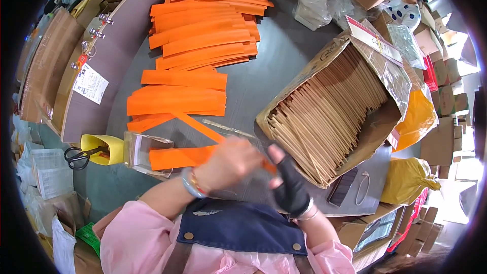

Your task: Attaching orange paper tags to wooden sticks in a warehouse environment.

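A small orange piece [269,166] was between the two hands, near the box [378,129]. The left hand [231,160] was curled and blurry. The right hand [290,180], in one black glove [291,197], reached toward it. I couldn't tell if either hand pinched the piece. One box held too many sticks [324,122] to count. One yellow cup [115,149] hid the scissors' [78,158] tips.

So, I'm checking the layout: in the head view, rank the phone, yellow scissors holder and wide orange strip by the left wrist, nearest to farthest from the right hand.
1. Phone: just right of the right hand.
2. Wide orange strip: left.
3. Yellow scissors holder: farther left.
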